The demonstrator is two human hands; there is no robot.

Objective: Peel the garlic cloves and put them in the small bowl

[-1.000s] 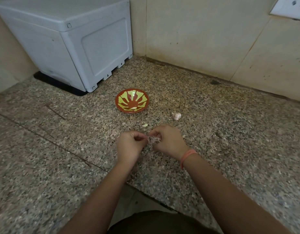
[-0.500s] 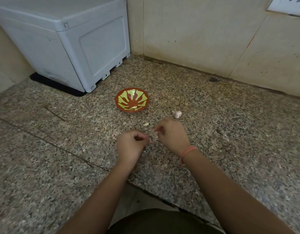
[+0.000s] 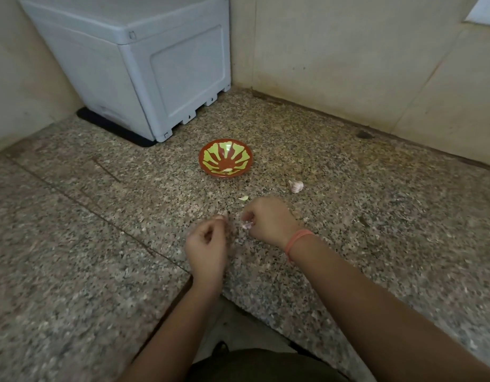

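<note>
Head view. Separation of the hands is the change: one second ago both hands met over one clove; now a clear gap of bare countertop [image 3: 376, 216] lies between them.

1. The right hand [image 3: 268, 221] has its fingers curled and pinches a small garlic clove [image 3: 247, 226] at the fingertips, just above the counter. Pinkish skin shows on the clove, so peeling is judged incomplete.
2. The left hand [image 3: 208, 244] has drawn back toward the person, fingers loosely curled, thumb against forefinger. Motion blur prevents confirming whether it holds a strip of skin or nothing.
3. The small bowl [image 3: 210, 153] has not moved; it stands beyond the hands, well apart from them. One pale peeled clove [image 3: 227, 170] lies inside, at the near wall.
4. A second clove with skin [image 3: 296, 186] lies on the counter to the right of the bowl. A pale scrap [image 3: 243, 198] lies between the bowl and the right hand.

Assessment: a pull on the skin has probably just ended. The held clove needs further stripping before transfer, and the task is at an early stage.
</note>
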